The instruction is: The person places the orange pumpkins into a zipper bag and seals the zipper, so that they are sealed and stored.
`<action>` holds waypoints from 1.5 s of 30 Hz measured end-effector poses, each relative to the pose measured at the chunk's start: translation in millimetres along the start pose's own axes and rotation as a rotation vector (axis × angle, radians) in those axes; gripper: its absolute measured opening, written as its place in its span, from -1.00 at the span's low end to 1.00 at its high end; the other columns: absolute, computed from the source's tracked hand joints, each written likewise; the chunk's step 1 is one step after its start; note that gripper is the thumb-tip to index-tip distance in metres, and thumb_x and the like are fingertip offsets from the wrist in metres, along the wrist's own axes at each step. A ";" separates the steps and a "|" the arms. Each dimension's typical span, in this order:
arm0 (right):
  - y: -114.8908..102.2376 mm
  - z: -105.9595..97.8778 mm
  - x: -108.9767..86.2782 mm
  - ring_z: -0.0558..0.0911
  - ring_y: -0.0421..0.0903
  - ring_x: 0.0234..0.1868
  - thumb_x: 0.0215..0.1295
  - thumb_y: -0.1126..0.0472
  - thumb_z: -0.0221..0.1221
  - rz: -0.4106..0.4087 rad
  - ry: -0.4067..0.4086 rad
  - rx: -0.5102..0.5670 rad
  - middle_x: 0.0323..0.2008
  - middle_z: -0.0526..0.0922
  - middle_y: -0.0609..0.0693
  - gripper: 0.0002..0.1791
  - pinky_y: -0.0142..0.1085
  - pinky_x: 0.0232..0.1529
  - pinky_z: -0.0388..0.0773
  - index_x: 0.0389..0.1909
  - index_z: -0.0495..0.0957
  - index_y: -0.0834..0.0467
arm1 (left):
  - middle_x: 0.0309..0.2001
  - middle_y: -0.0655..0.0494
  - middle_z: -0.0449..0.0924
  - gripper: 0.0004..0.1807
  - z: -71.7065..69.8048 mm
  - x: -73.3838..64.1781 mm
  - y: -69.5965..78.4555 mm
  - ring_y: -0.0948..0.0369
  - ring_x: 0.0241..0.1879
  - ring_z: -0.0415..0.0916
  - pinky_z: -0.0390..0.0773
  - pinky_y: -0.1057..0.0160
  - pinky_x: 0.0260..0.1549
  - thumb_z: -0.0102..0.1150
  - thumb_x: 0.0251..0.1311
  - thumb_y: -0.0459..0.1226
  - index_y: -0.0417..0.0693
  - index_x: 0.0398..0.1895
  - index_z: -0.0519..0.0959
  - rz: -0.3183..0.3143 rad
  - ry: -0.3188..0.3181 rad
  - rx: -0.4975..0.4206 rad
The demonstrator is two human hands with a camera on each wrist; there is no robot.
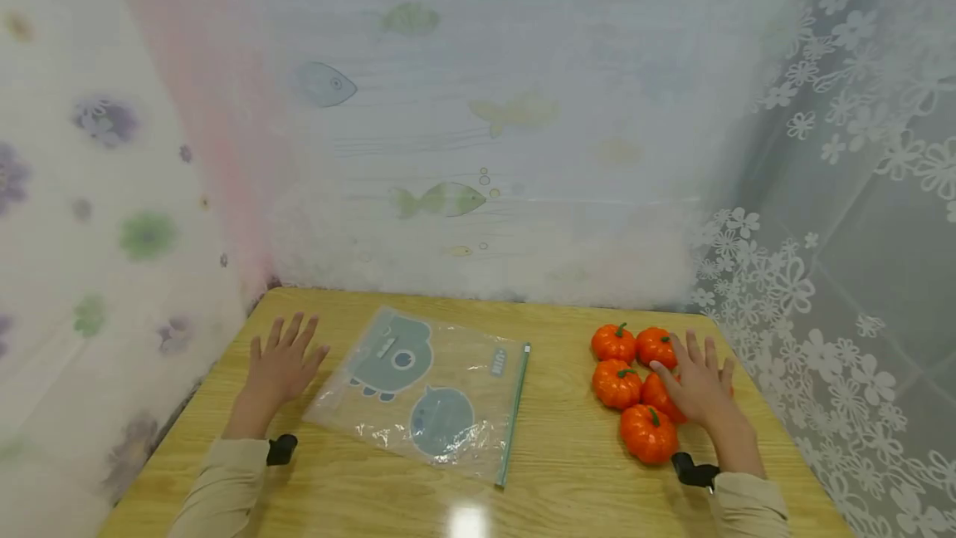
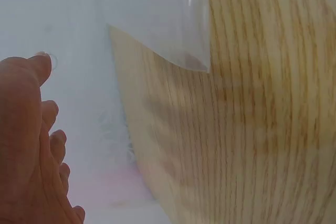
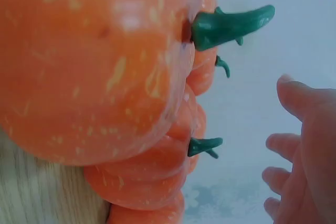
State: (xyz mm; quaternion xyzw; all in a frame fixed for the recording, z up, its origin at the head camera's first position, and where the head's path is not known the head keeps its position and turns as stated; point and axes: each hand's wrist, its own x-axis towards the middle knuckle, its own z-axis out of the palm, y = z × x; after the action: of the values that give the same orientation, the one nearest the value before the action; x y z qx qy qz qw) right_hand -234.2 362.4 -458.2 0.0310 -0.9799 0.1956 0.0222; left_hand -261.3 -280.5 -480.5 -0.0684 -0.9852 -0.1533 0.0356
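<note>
My left hand (image 1: 280, 368) is spread with fingers apart at the left of the table. Beside it lies a flat, clear zip bag (image 1: 478, 384) printed with blue-green cartoon animals, its green zip edge turned to the right. In the left wrist view, the bag's corner (image 2: 157, 14) shows near the thumb side of the hand (image 2: 26, 145), which holds nothing. Several shiny orange toy pumpkins (image 1: 648, 434) with green stems sit grouped at the right. Over the rear right ones, my right hand (image 1: 702, 388) is extended, partly hiding them. A near pumpkin (image 3: 94, 66) fills much of the right wrist view.
The wood-grain table (image 1: 358, 488) ends at a back edge against a pale curtain (image 1: 582, 231) with fish prints. Flower-patterned sheets hang along the left and right sides. Bare wood separates the bag from the pumpkins.
</note>
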 end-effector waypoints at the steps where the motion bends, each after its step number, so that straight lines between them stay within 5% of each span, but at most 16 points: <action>1: -0.7 0.5 -0.5 -0.49 0.52 0.50 0.58 -0.29 -0.16 -0.001 0.002 0.001 0.54 -0.33 0.50 -0.07 0.52 0.32 -0.62 0.58 -0.08 0.38 | 0.60 -0.33 -0.18 -0.22 -0.7 -0.6 0.4 -0.38 0.55 -0.34 -0.34 -0.57 0.35 -0.18 0.58 0.09 -0.19 0.63 -0.01 0.000 -0.005 -0.005; 9: -21.3 -1.6 -6.5 -0.37 0.55 0.52 0.60 -0.20 -0.09 -0.035 0.022 0.043 0.54 -0.24 0.51 -0.12 0.53 0.35 -0.51 0.57 -0.03 0.38 | 0.58 -0.38 -0.14 -0.22 0.6 -4.5 -3.6 -0.44 0.52 -0.26 -0.19 -0.61 0.31 -0.12 0.58 0.07 -0.18 0.63 -0.02 0.057 0.015 -0.057; 14: -36.8 5.1 -13.4 -0.18 0.56 0.51 0.59 -0.05 0.03 -0.140 0.114 0.154 0.52 -0.06 0.53 -0.23 0.56 0.36 -0.28 0.52 0.12 0.43 | 0.52 -0.49 0.00 -0.25 4.4 -5.0 -1.1 -0.50 0.46 -0.08 0.04 -0.57 0.29 0.01 0.55 -0.05 -0.33 0.57 0.09 0.150 0.069 -0.137; 22: -66.4 38.0 -21.5 0.13 0.43 0.48 0.50 0.24 0.17 -0.308 0.261 0.412 0.48 0.22 0.35 -0.46 0.50 0.27 0.17 0.43 0.36 0.30 | 0.42 -0.47 0.25 -0.43 22.1 -6.6 15.4 -0.40 0.40 0.19 0.27 -0.41 0.30 0.03 0.54 -0.27 -0.41 0.47 0.24 0.202 0.117 -0.375; 27: -91.0 66.3 -30.1 0.24 0.36 0.46 0.48 0.29 0.18 -0.316 0.230 0.510 0.47 0.28 0.27 -0.49 0.41 0.29 0.28 0.40 0.42 0.19 | 0.36 -0.39 0.39 -0.49 43.6 -6.5 35.4 -0.33 0.36 0.31 0.38 -0.34 0.27 0.07 0.51 -0.32 -0.39 0.42 0.35 0.217 0.097 -0.449; 30: -106.4 83.4 -36.1 0.25 0.37 0.46 0.47 0.32 0.16 -0.267 0.152 0.639 0.46 0.28 0.31 -0.52 0.35 0.32 0.32 0.37 0.43 0.25 | 0.36 -0.35 0.41 -0.50 54.7 -6.4 49.5 -0.29 0.35 0.36 0.44 -0.30 0.24 0.09 0.50 -0.32 -0.34 0.42 0.38 0.229 0.067 -0.494; 37: -137.9 110.3 -44.7 0.37 0.34 0.40 0.51 0.32 0.08 0.031 -0.051 0.948 0.39 0.37 0.34 -0.57 0.07 0.27 0.54 0.32 0.44 0.35 | 0.31 -0.35 0.47 -0.50 70.1 -6.6 85.0 -0.30 0.26 0.46 0.53 -0.28 0.15 0.14 0.46 -0.34 -0.36 0.39 0.41 0.265 0.076 -0.630; 45: -150.5 125.4 -36.3 0.31 0.37 0.40 0.55 0.33 -0.04 0.129 -0.147 1.165 0.43 0.20 0.47 -0.44 0.02 0.22 0.60 0.47 0.15 0.46 | 0.34 -0.32 0.45 -0.51 87.1 -5.7 122.6 -0.26 0.30 0.43 0.54 -0.18 0.20 0.16 0.43 -0.37 -0.37 0.37 0.43 0.255 -0.004 -0.748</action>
State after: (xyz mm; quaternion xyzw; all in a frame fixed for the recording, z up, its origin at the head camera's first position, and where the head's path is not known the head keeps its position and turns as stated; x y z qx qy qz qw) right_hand -191.5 177.3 -518.4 -0.0082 -0.7099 0.6998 -0.0787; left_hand -242.1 -138.8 -527.4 -0.1987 -0.8449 -0.4960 0.0251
